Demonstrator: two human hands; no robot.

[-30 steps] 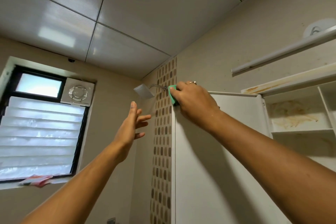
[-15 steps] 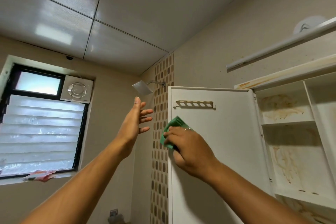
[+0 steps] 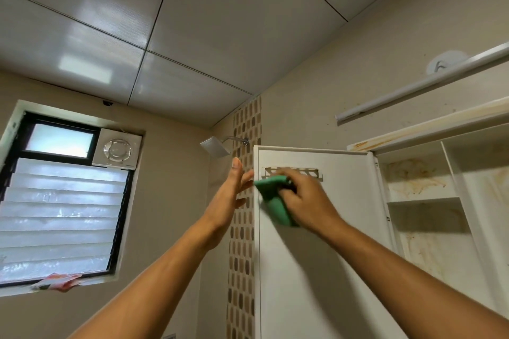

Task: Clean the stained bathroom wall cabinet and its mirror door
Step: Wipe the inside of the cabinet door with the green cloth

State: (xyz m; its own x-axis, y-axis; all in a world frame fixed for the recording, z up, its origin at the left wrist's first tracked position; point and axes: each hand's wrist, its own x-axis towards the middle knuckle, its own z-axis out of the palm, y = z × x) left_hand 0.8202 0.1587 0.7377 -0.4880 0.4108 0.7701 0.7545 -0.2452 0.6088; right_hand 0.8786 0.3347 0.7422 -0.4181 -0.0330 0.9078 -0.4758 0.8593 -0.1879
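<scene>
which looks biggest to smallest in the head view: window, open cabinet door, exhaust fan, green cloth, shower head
1-2. cabinet door and window: look alike, and the door is nearer, so no ranking
3. exhaust fan
4. green cloth, partly hidden under the right hand
5. shower head

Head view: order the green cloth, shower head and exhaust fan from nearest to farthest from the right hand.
1. Green cloth: gripped in the right hand, against the door.
2. Shower head: up-left, beyond the door's edge.
3. Exhaust fan: far left, beside the window.
</scene>
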